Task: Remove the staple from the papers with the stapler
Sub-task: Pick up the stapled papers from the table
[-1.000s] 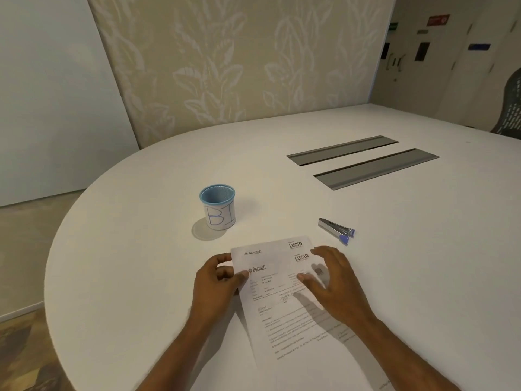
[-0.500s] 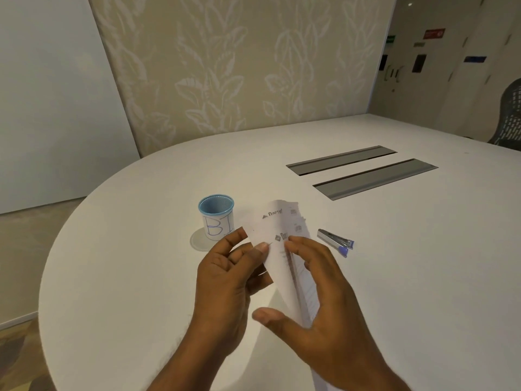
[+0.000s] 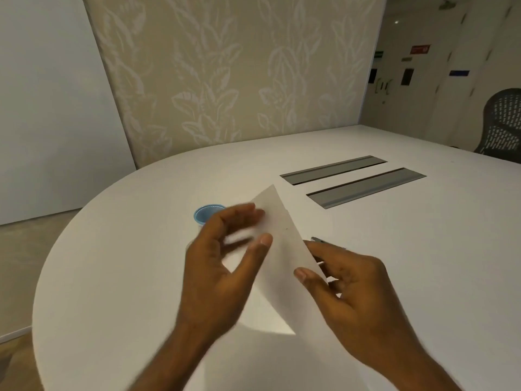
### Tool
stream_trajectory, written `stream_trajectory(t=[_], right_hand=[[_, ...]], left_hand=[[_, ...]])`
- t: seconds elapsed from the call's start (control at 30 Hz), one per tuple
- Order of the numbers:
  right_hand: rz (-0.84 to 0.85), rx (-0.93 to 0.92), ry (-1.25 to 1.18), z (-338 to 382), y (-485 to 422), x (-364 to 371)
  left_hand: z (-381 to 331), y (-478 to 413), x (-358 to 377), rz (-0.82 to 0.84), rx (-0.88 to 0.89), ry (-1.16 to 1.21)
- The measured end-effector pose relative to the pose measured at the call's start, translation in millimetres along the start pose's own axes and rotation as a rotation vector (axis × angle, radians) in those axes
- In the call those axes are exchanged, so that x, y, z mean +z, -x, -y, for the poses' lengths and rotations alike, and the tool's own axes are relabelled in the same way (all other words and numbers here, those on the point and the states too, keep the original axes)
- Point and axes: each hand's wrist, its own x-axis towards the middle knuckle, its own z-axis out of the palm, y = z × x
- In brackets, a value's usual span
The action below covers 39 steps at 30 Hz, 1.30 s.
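Behind the right hand [image 3: 358,289], the stapler [image 3: 320,240] is lying on the counter [image 3: 394,249], nearest that hand. Both the right and the left hand [image 3: 222,266] are pinching the raised papers [image 3: 277,235]; the staple is not discernible

matt paper sheets [image 3: 277,238], smooth (white) table [image 3: 423,249]

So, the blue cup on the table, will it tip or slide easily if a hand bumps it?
Probably yes. The blue cup looks small and likely light, so a knock from the left hand, which partly hides it, might slide it on the smooth white table. It stands upright; its contents cannot be seen, so tipping seems possible.
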Motion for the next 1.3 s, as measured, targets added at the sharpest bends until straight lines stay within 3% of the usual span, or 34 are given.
stream_trajectory(t=[0.07,0.13,0.23,0.3,0.47,0.87,0.97,1.1,1.2,1.3], right_hand=[[0.122,0.038,-0.202,8.4,-10.3,-12.8],[0.233,0.051,-0.365,16.9,-21.5,-26.6],[0.288,0.062,-0.453,28.9,-36.3,-44.0],[0.314,0.079,-0.464,33.9,-42.4,-51.5],[0.290,0.099,-0.447,31.1,-47.0,-52.9],[0.217,0.137,-0.390,-20.9,-50.6,-31.1],[-0.016,0.153,-0.222,-67.3,-65.0,-37.6],[-0.197,0.262,0.349,-164.3,-81.5,-55.1],[-0.092,0.390,0.522,-213.6,-87.7,-56.3],[0.044,0.378,0.658,-232.4,-97.3,-45.0]], left_hand=[[-7.2,-26.7,-12.5,0.110,0.136,-0.282],[-25.6,-56.1,-23.1,0.295,0.131,-0.391],[-59.3,-89.4,-30.6,0.624,0.001,-0.273],[-74.8,-103.1,-33.2,0.724,-0.058,-0.204],[-84.4,-112.5,-31.0,0.787,-0.106,-0.174],[-34.7,-108.3,-22.3,0.808,-0.233,-0.185],[-24.3,-111.4,-24.9,0.810,-0.250,-0.167],[-13.7,-113.6,-25.6,0.832,-0.254,-0.161],[-5.6,-114.4,-21.6,0.839,-0.254,-0.190],[2.1,-115.4,-16.9,0.850,-0.243,-0.223]])
